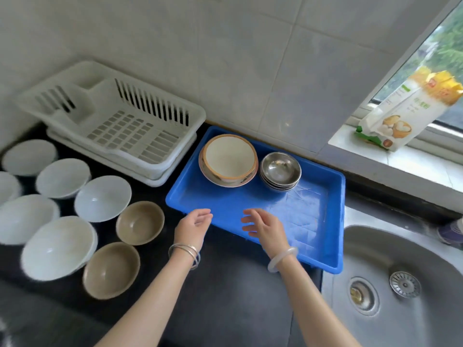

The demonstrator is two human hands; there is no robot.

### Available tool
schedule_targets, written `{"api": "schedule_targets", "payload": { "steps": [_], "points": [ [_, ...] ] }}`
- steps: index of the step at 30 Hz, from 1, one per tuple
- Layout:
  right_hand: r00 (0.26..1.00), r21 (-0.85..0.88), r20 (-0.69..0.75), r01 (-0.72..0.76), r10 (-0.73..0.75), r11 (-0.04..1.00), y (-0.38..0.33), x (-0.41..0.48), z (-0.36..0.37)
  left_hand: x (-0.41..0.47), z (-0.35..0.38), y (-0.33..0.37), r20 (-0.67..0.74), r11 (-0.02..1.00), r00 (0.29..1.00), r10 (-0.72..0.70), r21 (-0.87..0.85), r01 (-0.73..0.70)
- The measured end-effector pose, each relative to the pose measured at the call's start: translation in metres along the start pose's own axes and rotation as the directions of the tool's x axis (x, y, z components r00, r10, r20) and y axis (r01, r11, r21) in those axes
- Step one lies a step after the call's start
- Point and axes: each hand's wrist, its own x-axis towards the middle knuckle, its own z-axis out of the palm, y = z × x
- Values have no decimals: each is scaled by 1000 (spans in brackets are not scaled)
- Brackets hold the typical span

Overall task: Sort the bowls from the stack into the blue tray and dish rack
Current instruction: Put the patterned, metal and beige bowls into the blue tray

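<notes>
Seemingly between bowls, with left hand (194,225) and right hand (265,227) loose, empty over blue tray (313,221); next, grasp brown bowl (139,222) left of it.

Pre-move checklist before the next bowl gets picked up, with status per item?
1. Left hand free: ok, open, holds nothing.
2. Right hand free: ok, open above the blue tray.
3. Tray space: ok, bare floor in front of the ceramic stack and steel stack.
4. Dish rack space: ok, nothing in it.
5. Sorting finished: not ok, white bowls and brown bowls sit on the counter.
</notes>
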Motion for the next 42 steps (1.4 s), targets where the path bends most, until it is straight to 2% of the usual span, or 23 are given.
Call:
{"api": "schedule_targets", "payload": {
  "steps": [4, 8, 12, 16, 18, 22, 28, 33, 37, 42],
  "points": [
    [983, -114, 178, -17, 37, 993, 13, -11, 67, -29, -51, -31, -238, 999, 971, -21, -36, 13],
    [958, -291, 269, -16, 98, 957, 19, -5, 125, -56, -86, -58, -543, 998, 840, -20, -59, -14],
    [955, -340, 254, -60, 153, 939, 9, 10, 166, -70, -108, -87, -700, 996, 711, -63, -90, 0],
    [943, -318, 237, -151, 232, 936, -2, 26, 193, -71, -123, -110, -772, 998, 635, -17, 29, 62],
    [949, -344, 215, -146, 229, 927, -5, 29, 198, -69, -127, -117, -776, 998, 629, -43, -9, 56],
    [963, -192, 154, -190, 220, 963, -7, 24, 195, -65, -134, -118, -675, 943, 678, -290, -322, 84],
    [991, -146, 113, -53, 70, 988, -14, 1, 173, -61, -135, -119, -489, 859, 795, -359, -507, 76],
    [984, -270, 167, -15, 62, 963, -9, -20, 158, -57, -122, -110, -310, 811, 887, -342, -575, 111],
    [986, -342, 153, -16, 73, 940, 2, -28, 150, -51, -115, -105, -304, 772, 860, -411, -617, 151],
    [987, -366, 139, -20, 76, 930, 9, -27, 150, -49, -114, -106, -310, 822, 865, -394, -539, 181]
  ]
}}
